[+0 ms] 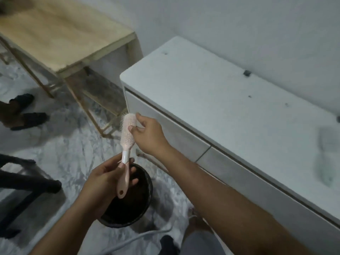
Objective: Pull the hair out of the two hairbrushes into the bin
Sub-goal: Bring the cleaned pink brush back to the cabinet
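Beside right fingers [139, 116], hairbrush [127, 132] (pink, upright)

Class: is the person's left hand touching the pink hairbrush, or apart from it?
Touching. The head view shows the left hand gripping the pink hairbrush by its handle, thumb and fingers curled round it.

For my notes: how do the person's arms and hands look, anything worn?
The left forearm and right forearm are bare, no sleeves in view. The left hand and right hand have no gloves; no watch, bracelet or ring shows, though the picture is soft.
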`<state>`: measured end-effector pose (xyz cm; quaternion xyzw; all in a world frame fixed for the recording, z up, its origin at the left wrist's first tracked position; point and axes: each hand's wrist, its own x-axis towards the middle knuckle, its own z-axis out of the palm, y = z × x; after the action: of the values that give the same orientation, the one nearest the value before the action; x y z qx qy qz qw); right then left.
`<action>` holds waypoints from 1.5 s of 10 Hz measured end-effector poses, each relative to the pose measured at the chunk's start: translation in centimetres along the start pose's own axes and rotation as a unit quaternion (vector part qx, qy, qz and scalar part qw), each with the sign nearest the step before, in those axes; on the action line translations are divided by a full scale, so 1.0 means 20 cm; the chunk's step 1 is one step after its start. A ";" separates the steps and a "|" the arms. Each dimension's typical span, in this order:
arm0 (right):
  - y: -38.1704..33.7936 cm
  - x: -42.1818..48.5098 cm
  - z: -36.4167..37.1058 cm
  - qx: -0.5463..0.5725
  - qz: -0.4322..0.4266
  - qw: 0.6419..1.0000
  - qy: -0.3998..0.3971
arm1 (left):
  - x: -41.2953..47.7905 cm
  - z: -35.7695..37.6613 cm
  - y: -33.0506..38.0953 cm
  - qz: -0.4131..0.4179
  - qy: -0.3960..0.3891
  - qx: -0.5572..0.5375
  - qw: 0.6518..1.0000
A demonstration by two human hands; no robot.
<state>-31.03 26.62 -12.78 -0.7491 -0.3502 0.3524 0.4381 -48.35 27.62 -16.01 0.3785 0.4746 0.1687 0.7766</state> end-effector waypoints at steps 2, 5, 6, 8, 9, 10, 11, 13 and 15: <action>-0.23 -0.28 -0.58 0.024 0.047 0.994 0.096 | -0.23 0.43 0.31 -0.011 -0.118 0.144 0.982; 0.04 -0.50 -1.48 0.046 0.101 0.969 0.219 | -0.20 1.34 0.19 0.001 -0.210 0.229 0.951; 0.20 -0.56 -1.73 0.049 0.130 0.963 0.233 | -0.19 1.63 0.09 0.011 -0.223 0.260 0.940; 0.46 -0.63 -2.01 0.044 0.194 0.949 0.246 | -0.16 2.03 -0.13 0.056 -0.216 0.361 0.906; 0.55 -0.60 -2.05 0.008 0.222 0.941 0.254 | -0.13 2.18 -0.17 0.070 -0.223 0.405 0.884; 0.61 -0.56 -2.09 -0.012 0.241 0.930 0.277 | -0.07 2.28 -0.20 0.087 -0.235 0.451 0.856; 0.63 -0.53 -2.14 -0.056 0.252 0.918 0.300 | 0.03 2.33 -0.24 0.093 -0.231 0.491 0.835; 0.68 -0.49 -2.18 -0.066 0.269 0.909 0.311 | 0.08 2.39 -0.28 0.158 -0.237 0.546 0.788; 0.72 -0.47 -2.17 -0.044 0.267 0.897 0.351 | 0.06 2.41 -0.35 0.175 -0.245 0.599 0.742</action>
<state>3.41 -4.34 -7.70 -0.9079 0.0241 0.1550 0.3888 -6.84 3.14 -9.35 0.8703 0.1965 -0.1156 0.4367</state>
